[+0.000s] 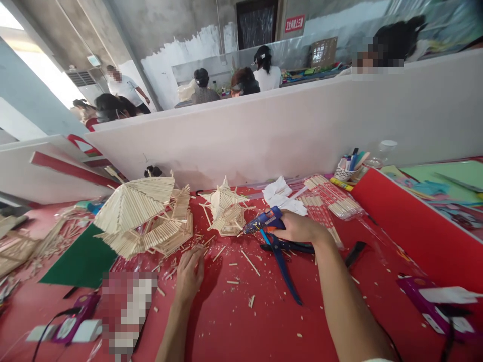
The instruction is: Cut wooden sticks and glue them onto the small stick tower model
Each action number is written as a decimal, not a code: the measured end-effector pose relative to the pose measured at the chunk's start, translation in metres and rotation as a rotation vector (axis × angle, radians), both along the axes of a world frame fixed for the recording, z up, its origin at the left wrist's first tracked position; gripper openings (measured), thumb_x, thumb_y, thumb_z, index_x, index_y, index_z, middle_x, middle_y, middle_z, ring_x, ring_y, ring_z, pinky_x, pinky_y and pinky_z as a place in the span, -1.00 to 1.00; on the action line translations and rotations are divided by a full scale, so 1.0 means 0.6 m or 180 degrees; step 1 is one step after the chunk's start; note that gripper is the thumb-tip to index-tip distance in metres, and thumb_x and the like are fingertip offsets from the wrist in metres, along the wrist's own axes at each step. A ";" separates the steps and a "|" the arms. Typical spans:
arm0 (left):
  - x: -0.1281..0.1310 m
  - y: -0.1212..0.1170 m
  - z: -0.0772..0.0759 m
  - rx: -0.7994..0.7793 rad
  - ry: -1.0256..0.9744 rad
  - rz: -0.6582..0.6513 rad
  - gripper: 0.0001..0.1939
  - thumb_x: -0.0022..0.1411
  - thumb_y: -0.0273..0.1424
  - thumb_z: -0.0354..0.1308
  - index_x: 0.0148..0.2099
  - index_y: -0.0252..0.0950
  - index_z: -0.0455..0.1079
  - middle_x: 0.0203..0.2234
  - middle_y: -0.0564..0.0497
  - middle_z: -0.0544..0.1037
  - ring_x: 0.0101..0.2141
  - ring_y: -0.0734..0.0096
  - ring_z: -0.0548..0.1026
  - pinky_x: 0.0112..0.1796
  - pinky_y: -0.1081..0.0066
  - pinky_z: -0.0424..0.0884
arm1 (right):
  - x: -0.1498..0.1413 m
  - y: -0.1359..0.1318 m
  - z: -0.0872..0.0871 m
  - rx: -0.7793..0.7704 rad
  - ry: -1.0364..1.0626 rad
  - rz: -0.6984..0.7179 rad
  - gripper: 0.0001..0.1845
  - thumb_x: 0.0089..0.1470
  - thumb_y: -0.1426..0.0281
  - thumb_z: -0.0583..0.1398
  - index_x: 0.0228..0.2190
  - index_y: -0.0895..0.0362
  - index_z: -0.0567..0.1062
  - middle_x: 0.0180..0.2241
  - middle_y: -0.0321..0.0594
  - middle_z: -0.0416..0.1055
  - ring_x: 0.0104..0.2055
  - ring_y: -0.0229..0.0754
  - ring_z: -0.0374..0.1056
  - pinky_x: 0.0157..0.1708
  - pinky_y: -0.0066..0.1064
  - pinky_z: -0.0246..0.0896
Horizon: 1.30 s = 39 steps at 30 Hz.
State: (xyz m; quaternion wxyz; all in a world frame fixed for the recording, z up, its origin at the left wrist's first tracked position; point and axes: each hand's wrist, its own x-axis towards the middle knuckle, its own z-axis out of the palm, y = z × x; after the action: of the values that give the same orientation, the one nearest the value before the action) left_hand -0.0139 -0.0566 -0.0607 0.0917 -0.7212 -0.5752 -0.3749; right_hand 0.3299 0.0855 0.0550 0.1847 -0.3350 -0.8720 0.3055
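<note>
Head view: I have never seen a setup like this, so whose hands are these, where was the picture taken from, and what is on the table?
There is no robot here. The one picture comes from a camera on a person's head, looking forward and down at their bare hands. The right hand holds a blue glue gun, its tip by the small stick model. The left hand is low over the red table, near loose sticks; whether it holds one is unclear. A larger stick model stands to the left, and blue-handled cutters lie below the glue gun. Beyond the white partition are other people.
</note>
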 end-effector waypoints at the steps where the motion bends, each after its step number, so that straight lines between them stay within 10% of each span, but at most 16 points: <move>1: 0.000 0.002 -0.002 0.0000 -0.0138 -0.0017 -0.77 0.38 -0.53 0.03 -0.01 -0.26 0.45 -0.17 -0.08 0.61 -0.12 0.29 0.57 -0.08 0.28 0.50 | 0.003 -0.001 0.005 -0.0090 -0.0073 -0.0037 -0.88 0.11 0.35 0.18 -0.33 0.12 0.51 -0.33 -0.19 0.55 -0.30 -0.11 0.43 -0.26 -0.35 0.29; 11: -0.011 0.006 0.007 -0.0146 -0.0774 -0.0045 -0.82 0.37 -0.44 0.05 -0.06 -0.25 0.46 -0.21 -0.07 0.63 -0.18 0.29 0.60 -0.14 0.31 0.52 | 0.001 -0.074 0.039 -0.0289 -0.1483 -0.0835 -0.62 0.21 0.08 0.17 -0.19 0.14 0.51 -0.17 0.02 0.57 -0.16 0.06 0.49 -0.28 -0.33 0.26; 18: -0.009 0.001 0.018 -0.0071 -0.0848 -0.0084 -0.82 0.39 -0.40 0.06 -0.07 -0.26 0.47 -0.22 -0.07 0.63 -0.18 0.27 0.60 -0.11 0.30 0.50 | -0.098 -0.185 -0.034 -0.0424 -0.1948 -0.0905 -0.54 0.29 0.09 0.10 -0.22 0.21 0.58 -0.17 0.15 0.59 -0.08 0.20 0.52 -0.15 -0.21 0.31; 27: -0.016 -0.004 0.011 -0.0181 -0.0937 -0.0066 -0.80 0.38 -0.38 0.03 -0.06 -0.25 0.47 -0.18 -0.08 0.64 -0.16 0.25 0.60 -0.11 0.28 0.51 | -0.195 -0.207 -0.094 -0.0427 -0.1791 -0.1120 -0.67 0.24 0.26 0.16 -0.18 0.23 0.61 -0.15 0.13 0.59 -0.04 0.12 0.51 -0.08 -0.26 0.31; 34: -0.010 -0.003 0.007 -0.0346 -0.0902 -0.0167 -0.78 0.38 -0.37 0.02 -0.03 -0.23 0.46 -0.17 -0.09 0.63 -0.15 0.21 0.61 -0.17 0.28 0.52 | -0.099 -0.193 -0.090 0.0209 -0.1423 -0.1911 -0.53 0.33 0.15 0.05 0.07 0.22 0.43 -0.01 0.13 0.49 0.04 0.11 0.44 -0.02 -0.20 0.29; 39: 0.005 0.000 0.023 -0.0130 -0.0790 -0.0218 -0.81 0.40 -0.40 0.02 -0.07 -0.23 0.46 -0.21 -0.07 0.61 -0.19 0.26 0.59 -0.17 0.31 0.51 | -0.024 -0.179 -0.142 0.0564 -0.1803 -0.1983 -0.02 0.10 -0.02 0.25 0.36 0.17 0.10 0.33 0.21 0.12 0.36 0.30 0.04 0.23 0.08 0.01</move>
State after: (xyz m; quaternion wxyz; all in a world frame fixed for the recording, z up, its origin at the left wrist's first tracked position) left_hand -0.0109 -0.0567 -0.0471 -0.0077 -0.6902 -0.5647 -0.4523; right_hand 0.3156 -0.0218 -0.0304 0.0495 -0.6358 -0.7683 0.0549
